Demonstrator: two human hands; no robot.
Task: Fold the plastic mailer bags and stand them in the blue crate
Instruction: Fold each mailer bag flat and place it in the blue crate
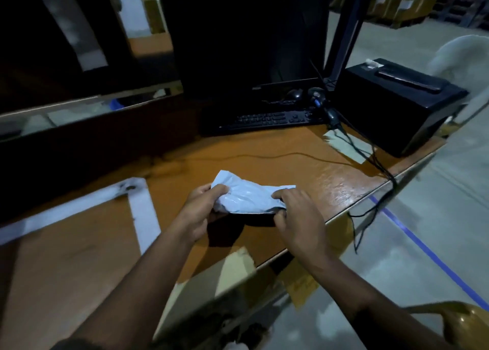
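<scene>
A crumpled pale plastic mailer bag [251,197] hangs just above the brown table [264,162], held between both hands. My left hand [202,212] grips its left end, with fingers curled over the top edge. My right hand [299,217] pinches the right end, thumb below and fingers on top. A small patch of blue [116,103] shows inside the long dark box at the left; I cannot tell whether it is the crate.
A dark monitor [246,37], keyboard [264,121], mouse [295,93] and handheld scanner [317,95] stand at the back. A black box-shaped device [397,106] sits at the right, with cables [370,159] trailing over the table edge. White tape strips [143,214] mark the tabletop.
</scene>
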